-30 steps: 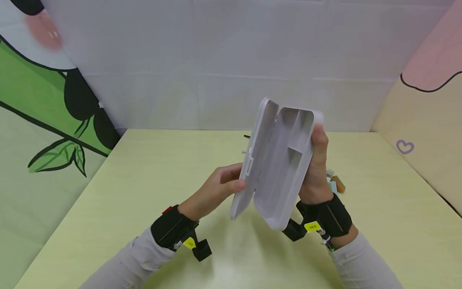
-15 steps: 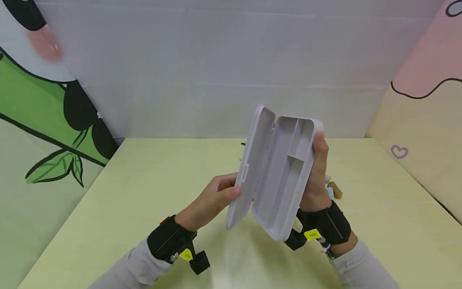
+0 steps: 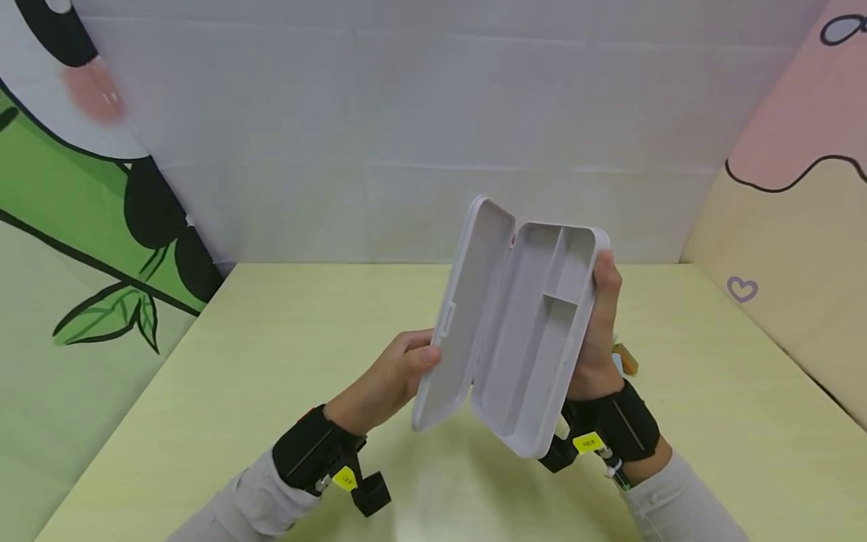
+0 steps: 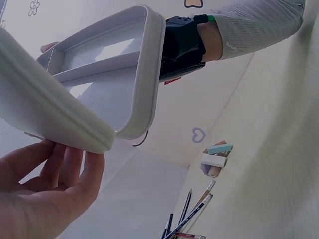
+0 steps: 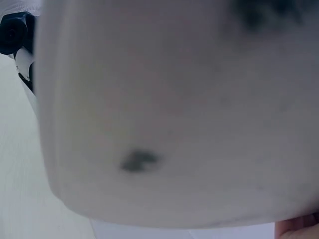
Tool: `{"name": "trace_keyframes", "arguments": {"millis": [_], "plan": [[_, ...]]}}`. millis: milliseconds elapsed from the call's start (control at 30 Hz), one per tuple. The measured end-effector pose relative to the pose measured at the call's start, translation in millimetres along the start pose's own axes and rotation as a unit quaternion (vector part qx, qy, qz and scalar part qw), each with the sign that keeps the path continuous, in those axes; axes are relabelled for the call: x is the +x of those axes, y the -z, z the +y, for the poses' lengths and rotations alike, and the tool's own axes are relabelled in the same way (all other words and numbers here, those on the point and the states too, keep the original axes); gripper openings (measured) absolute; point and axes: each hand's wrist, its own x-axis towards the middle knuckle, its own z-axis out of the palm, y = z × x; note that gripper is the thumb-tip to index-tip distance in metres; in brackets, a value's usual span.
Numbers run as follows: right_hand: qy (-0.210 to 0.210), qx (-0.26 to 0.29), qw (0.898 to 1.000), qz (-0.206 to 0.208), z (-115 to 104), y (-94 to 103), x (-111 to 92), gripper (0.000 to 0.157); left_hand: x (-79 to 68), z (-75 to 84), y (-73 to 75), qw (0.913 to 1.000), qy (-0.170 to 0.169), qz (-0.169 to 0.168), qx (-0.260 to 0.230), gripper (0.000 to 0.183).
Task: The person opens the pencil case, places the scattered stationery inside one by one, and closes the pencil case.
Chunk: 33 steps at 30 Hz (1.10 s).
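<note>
Left grip (image 3: 382,382) pinching one open lid (image 3: 467,316), right grip (image 3: 597,339) clasping one white case (image 3: 509,339), three compartments (image 3: 555,331)

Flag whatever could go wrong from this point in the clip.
The open white rectangular plastic case is up off the pale yellow table, so it might drop if the right hand slips. The left hand holds the hinged white plastic lid near its outer edge; rough pulling might break it loose.

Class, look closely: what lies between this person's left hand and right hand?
An open white case, its lid by the left hand and its divided base by the right hand, as the head view shows.
</note>
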Motion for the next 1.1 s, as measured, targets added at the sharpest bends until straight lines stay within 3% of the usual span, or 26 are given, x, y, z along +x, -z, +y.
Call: {"name": "trace_keyframes", "arguments": {"millis": [200,400,633,833,1100], "plan": [[0.006,-0.002,1.000,0.006,0,-1.7,0,0.067,-1.0,0.5,1.5,0.9999,0.002,-0.012,-0.004,0.075],[0.012,0.015,1.000,-0.015,-2,-4.7,1,0.070,-2.8,0.8,4.6,0.9997,-0.002,-0.025,0.006,0.079],[0.026,-0.016,0.999,0.029,-5,-8.0,1,0.057,-4.5,5.2,10.0,0.9996,0.001,-0.025,-0.009,0.082],[0.032,-0.024,0.999,0.037,-6,-8.3,2,0.054,-6.4,7.2,11.5,0.9993,-0.011,-0.014,-0.033,0.072],[0.011,-0.036,0.998,0.045,-2,-5.0,-5,0.052,-12.1,2.7,8.2,0.9981,-0.021,-0.002,-0.057,0.056]]}}
